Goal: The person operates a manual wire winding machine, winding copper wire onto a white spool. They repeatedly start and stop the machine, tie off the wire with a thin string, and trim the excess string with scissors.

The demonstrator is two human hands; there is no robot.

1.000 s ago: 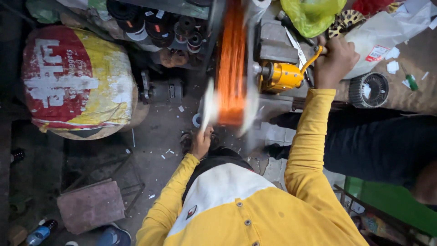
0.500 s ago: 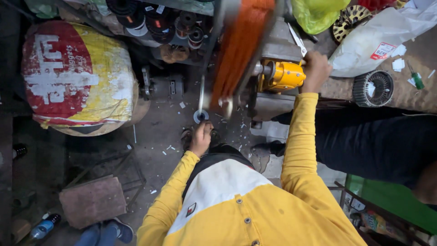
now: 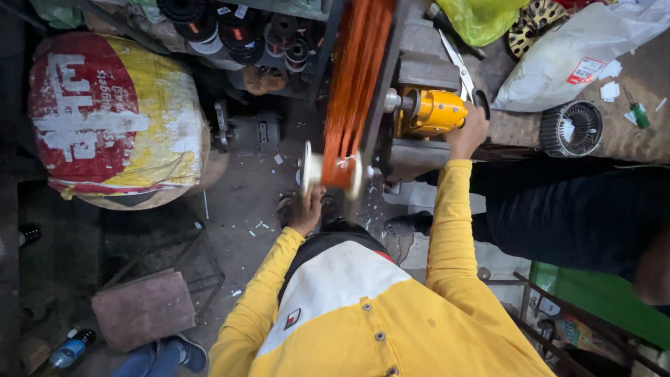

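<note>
workshop (wire spools (image 3: 230,28), winding machine (image 3: 429,112))

the orange wire band (image 3: 356,84) has swung more upright, its white spool (image 3: 333,171) now showing clearly.

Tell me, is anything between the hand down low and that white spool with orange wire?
Nothing visible is. The left hand already reaches up to the white spool, apparently touching its underside. The right hand rests by the yellow motor.

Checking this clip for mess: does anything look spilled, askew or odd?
Yes. White scraps lie scattered on the grey floor near the left hand, and more paper bits sit loose on the bench.
</note>
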